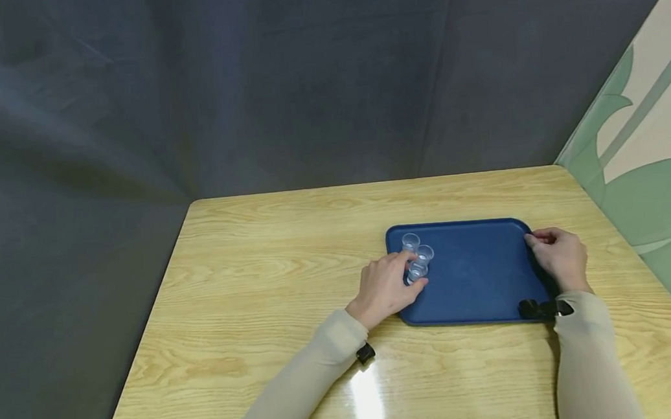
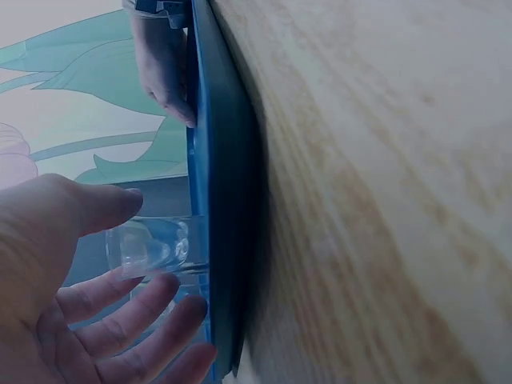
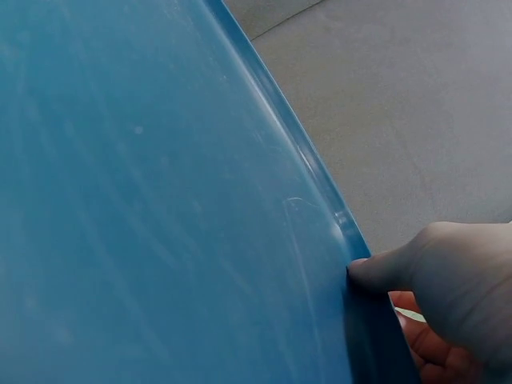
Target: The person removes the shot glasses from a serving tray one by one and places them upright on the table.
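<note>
A blue tray [image 1: 474, 271] lies on the wooden table, seen edge-on in the left wrist view. Three small clear cups stand close together at its left end: a rear cup [image 1: 410, 239], a right cup [image 1: 425, 253] and a nearest cup [image 1: 418, 270]. My left hand [image 1: 384, 285] is around the nearest cup, thumb on one side and fingers spread on the other. In the left wrist view a slight gap shows between the thumb and that cup [image 2: 152, 244]. At the tray's right rim, my right hand [image 1: 561, 255] pinches the edge, thumb on top and fingers beneath.
The light wooden table [image 1: 248, 293] extends left of the tray and in front of it. A dark curtain [image 1: 315, 81] hangs behind the table. On the right is a surface with a green leaf pattern [image 1: 656, 193]. Each wrist carries a black strap or camera mount.
</note>
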